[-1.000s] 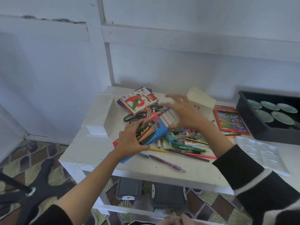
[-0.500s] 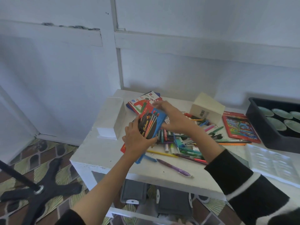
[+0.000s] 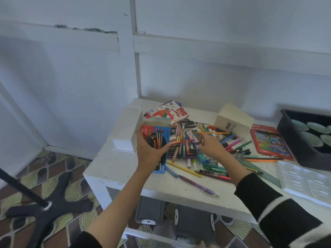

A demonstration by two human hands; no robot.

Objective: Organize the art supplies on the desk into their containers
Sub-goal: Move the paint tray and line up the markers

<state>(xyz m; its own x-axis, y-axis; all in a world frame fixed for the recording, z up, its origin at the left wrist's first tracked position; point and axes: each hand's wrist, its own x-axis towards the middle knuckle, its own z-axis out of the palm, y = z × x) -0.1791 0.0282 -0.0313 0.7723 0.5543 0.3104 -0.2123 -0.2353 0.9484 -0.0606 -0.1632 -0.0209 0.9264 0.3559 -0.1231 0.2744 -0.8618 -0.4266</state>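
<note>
Left hand [image 3: 148, 151] around upright pencil box [image 3: 160, 134]; right hand [image 3: 211, 146] apparently tight on crosswise pencil [image 3: 182, 142].

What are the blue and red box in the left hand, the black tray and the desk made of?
The blue and red box in the left hand looks like thin printed card, slightly glossy; its open flap shows a grey unprinted inside. The black tray: likely moulded plastic, matt, rounded rim. The desk: white painted, matt, rough front edge; what lies under the paint is unclear.
</note>
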